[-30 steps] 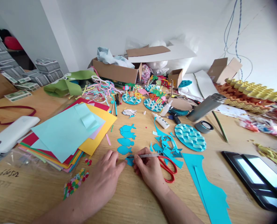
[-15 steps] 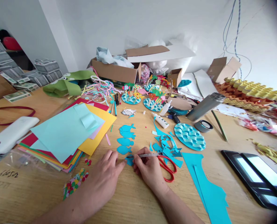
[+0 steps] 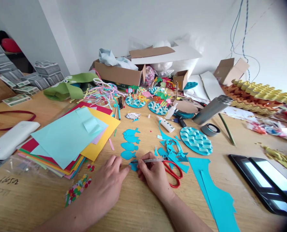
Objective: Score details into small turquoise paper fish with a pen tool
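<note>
My right hand (image 3: 153,174) pinches a clear pen (image 3: 155,159), its tip resting on a small blue paper fish (image 3: 134,166) on the wooden table (image 3: 138,206). My left hand (image 3: 107,183) lies flat beside it, fingertips pressing the fish's left edge. Just beyond sit several cut blue fish (image 3: 130,141). Red-handled scissors (image 3: 173,174) lie under and right of my right hand, among blue paper scraps (image 3: 173,153).
A stack of coloured paper (image 3: 71,138) lies at left, with a white device (image 3: 10,140) beside it. Blue sheets (image 3: 213,190), a wave disc (image 3: 196,140), a glue bottle (image 3: 166,124), a metal flask (image 3: 213,110) and tablets (image 3: 266,183) sit at right. Boxes and crafts crowd the back.
</note>
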`<control>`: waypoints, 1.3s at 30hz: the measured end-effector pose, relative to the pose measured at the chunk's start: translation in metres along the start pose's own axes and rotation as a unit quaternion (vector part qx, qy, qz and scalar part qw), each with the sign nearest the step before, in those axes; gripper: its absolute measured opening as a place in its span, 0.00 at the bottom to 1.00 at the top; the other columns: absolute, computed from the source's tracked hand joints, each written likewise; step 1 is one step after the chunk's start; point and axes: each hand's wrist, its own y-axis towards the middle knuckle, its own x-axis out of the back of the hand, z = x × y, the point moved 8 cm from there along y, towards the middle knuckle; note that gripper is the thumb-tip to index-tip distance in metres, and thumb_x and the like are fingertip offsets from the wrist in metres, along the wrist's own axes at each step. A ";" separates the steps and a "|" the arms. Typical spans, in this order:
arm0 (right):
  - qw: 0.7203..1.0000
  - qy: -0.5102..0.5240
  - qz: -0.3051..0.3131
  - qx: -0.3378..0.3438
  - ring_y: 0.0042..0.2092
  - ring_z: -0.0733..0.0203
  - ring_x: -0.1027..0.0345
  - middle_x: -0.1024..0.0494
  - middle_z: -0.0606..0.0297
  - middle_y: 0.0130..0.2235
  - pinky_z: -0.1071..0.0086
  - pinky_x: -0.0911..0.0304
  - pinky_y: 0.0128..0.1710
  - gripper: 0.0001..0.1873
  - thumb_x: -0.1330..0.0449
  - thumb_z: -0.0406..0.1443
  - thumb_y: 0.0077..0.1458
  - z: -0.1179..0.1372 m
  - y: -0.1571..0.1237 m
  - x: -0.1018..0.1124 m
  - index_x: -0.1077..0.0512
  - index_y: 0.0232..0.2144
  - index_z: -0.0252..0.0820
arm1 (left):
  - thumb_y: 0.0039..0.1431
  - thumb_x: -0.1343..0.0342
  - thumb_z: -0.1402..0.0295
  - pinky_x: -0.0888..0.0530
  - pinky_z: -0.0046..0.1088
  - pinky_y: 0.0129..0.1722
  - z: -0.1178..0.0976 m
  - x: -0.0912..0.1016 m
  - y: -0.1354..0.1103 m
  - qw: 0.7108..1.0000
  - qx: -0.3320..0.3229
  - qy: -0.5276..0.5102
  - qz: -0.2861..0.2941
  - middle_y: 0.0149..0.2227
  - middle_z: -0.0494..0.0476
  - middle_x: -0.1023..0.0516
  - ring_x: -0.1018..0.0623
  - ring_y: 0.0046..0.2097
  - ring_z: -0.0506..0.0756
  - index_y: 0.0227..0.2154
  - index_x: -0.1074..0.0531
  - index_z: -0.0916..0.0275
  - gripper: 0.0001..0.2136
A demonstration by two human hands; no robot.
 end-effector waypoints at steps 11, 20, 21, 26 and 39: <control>1.000 0.006 0.000 0.000 0.16 0.65 0.36 0.28 0.71 0.17 0.75 0.42 0.16 0.17 0.35 0.48 0.54 0.001 0.000 0.000 0.35 0.27 0.44 | 0.58 0.57 0.84 0.29 0.47 0.52 0.000 0.000 -0.002 1.000 0.003 -0.011 0.003 0.47 0.62 0.31 0.32 0.53 0.63 0.51 0.26 0.57 0.25; 1.000 -0.001 -0.004 0.001 0.16 0.66 0.36 0.29 0.71 0.17 0.76 0.43 0.15 0.18 0.36 0.48 0.55 0.000 0.000 0.001 0.35 0.27 0.44 | 0.58 0.57 0.83 0.29 0.48 0.53 0.000 0.001 -0.001 1.000 0.008 -0.014 0.017 0.47 0.62 0.31 0.32 0.53 0.63 0.51 0.26 0.58 0.24; 1.000 -0.003 -0.004 0.002 0.16 0.66 0.36 0.29 0.71 0.17 0.76 0.42 0.15 0.17 0.36 0.48 0.56 0.000 0.000 0.001 0.35 0.27 0.44 | 0.59 0.57 0.83 0.29 0.47 0.52 -0.001 0.001 -0.001 1.000 0.007 -0.014 0.015 0.47 0.62 0.31 0.32 0.53 0.63 0.51 0.26 0.58 0.23; 1.000 -0.005 -0.005 0.001 0.17 0.66 0.37 0.29 0.71 0.17 0.76 0.43 0.16 0.17 0.36 0.47 0.56 0.000 -0.001 0.002 0.36 0.27 0.44 | 0.59 0.57 0.83 0.29 0.46 0.52 -0.001 0.000 -0.002 1.000 0.009 -0.009 0.013 0.47 0.61 0.31 0.32 0.53 0.62 0.51 0.27 0.57 0.23; 1.000 -0.004 0.004 0.011 0.17 0.66 0.36 0.28 0.71 0.18 0.76 0.42 0.16 0.15 0.38 0.45 0.57 -0.003 0.000 0.000 0.35 0.28 0.44 | 0.58 0.56 0.83 0.29 0.47 0.52 0.000 -0.001 -0.001 1.000 0.015 0.000 0.026 0.47 0.61 0.31 0.32 0.53 0.62 0.51 0.27 0.58 0.23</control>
